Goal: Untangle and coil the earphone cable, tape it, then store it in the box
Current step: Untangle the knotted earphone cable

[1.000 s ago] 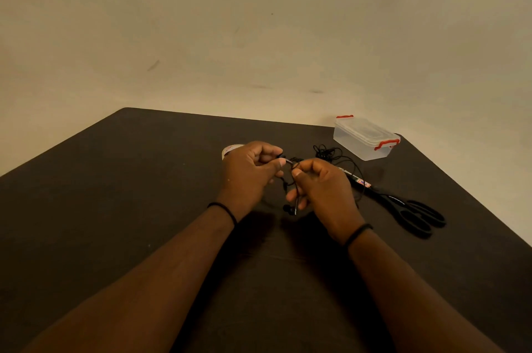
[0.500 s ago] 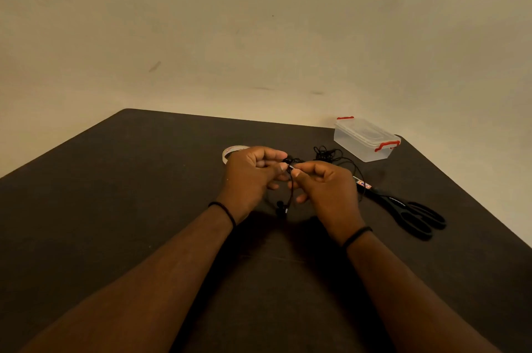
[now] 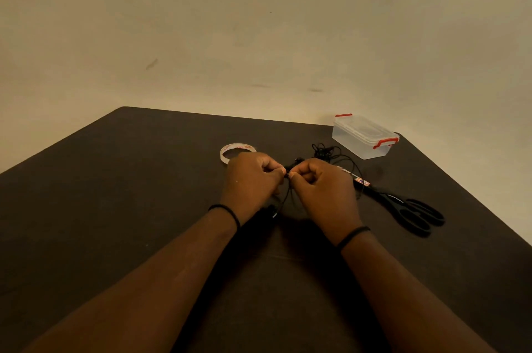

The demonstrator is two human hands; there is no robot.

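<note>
Since half a second before, our two hands had closed in until their fingertips nearly met, and the earbud that had hung between them had swung lower, toward our left wrist. Nearest us, our forearms reached over the dark table (image 3: 86, 208), each wrist wearing a thin black band. Our left hand (image 3: 250, 180) had its fingers curled, pinching the earphone cable (image 3: 288, 197) at the thumb tip; our right hand (image 3: 322, 185) was curled the same way and pinched the same cable just beside it. From that pinch, strands of cable hung down between our hands to the table, hard to trace against the dark top. Behind our right hand the rest of the cable lay in a loose tangle. To the right, black scissors (image 3: 408, 211) lay flat, blades pointing toward the tangle. Beyond our left hand lay a roll of tape (image 3: 224, 152), partly hidden by our knuckles. Farthest off, near the table's far right corner, stood the clear plastic box (image 3: 362, 139), lid on, with red clips.
</note>
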